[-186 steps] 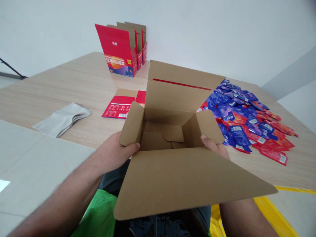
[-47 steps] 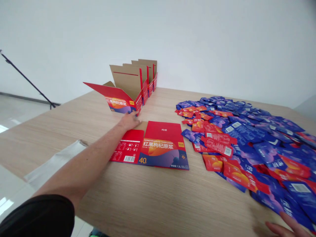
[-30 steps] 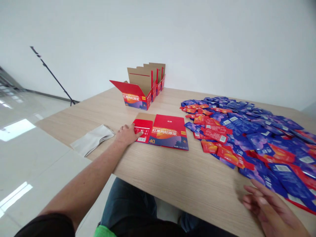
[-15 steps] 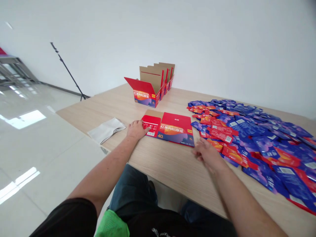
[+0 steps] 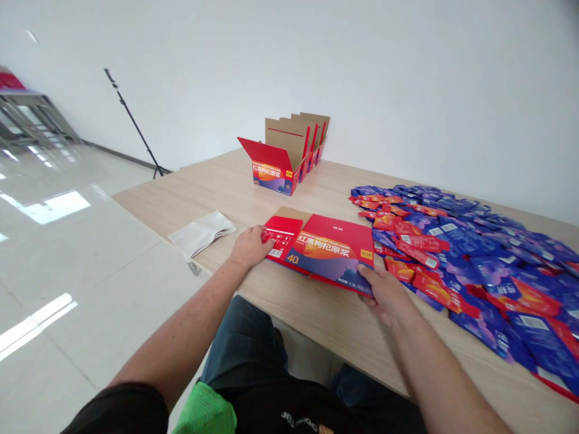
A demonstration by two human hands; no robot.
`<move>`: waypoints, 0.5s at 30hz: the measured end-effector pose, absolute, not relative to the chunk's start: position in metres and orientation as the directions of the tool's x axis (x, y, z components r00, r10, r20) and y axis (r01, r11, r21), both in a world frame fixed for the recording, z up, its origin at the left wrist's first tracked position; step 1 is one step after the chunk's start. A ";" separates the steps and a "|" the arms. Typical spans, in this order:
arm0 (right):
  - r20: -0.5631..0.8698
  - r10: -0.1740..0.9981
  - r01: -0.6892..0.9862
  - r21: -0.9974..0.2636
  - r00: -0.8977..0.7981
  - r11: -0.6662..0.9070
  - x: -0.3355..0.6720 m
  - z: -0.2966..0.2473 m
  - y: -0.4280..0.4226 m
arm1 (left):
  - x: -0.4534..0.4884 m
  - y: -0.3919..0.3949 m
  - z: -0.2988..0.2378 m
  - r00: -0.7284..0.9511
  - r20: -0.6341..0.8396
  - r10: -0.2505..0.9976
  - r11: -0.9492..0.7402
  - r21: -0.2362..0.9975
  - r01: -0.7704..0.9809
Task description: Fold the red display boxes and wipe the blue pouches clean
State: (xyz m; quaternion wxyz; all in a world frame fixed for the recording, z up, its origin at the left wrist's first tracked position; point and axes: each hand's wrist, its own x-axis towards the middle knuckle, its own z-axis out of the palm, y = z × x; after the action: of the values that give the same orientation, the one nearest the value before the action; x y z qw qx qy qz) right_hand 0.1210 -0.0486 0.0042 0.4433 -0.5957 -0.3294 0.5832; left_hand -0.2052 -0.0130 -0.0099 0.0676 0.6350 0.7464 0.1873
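Observation:
A flattened carton [image 5: 335, 247], red and blue with an orange picture, lies before me on the table. Its right end is tilted up a little off the wood. My right hand [image 5: 384, 292] pinches the near right corner, thumb on top and fingers underneath. At the other end, my left hand [image 5: 251, 246] grips the left edge, its thumb over the red side panel [image 5: 283, 232]. A folded pale cloth [image 5: 201, 233] lies just left of that hand. Red and blue pouches [image 5: 452, 241] are heaped close to the carton's right side.
Several opened cartons [image 5: 274, 175] stand in a row at the back of the wooden table [image 5: 181, 187], flaps up. A white wall rises behind. To the left, a thin black stand [image 5: 136, 129] is on the shiny floor.
My right hand has come onto the carton's near right corner and taken hold, raising that end slightly. My left hand stays at the left edge. The view has shifted a little.

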 end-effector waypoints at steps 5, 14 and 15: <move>-0.446 0.891 -0.219 -0.881 0.088 -0.419 0.116 0.010 -0.069 | -0.203 -0.041 -0.010 -0.161 0.141 0.977 0.090 0.410 0.908; -0.293 0.956 -0.288 -0.918 0.025 -0.274 0.164 0.005 -0.132 | -0.197 -0.071 0.005 -0.108 0.047 0.993 0.016 0.853 0.521; -0.276 0.960 -0.276 -0.927 0.042 -0.255 0.173 0.004 -0.139 | -0.192 -0.075 0.006 -0.074 0.008 0.997 0.020 0.926 0.378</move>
State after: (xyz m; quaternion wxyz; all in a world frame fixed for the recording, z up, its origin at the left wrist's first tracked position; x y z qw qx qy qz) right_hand 0.1725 -0.1388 0.0041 0.5102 -0.5106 -0.3351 0.6055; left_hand -0.1919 -0.0747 0.0062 0.3769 0.5667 0.6067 0.4108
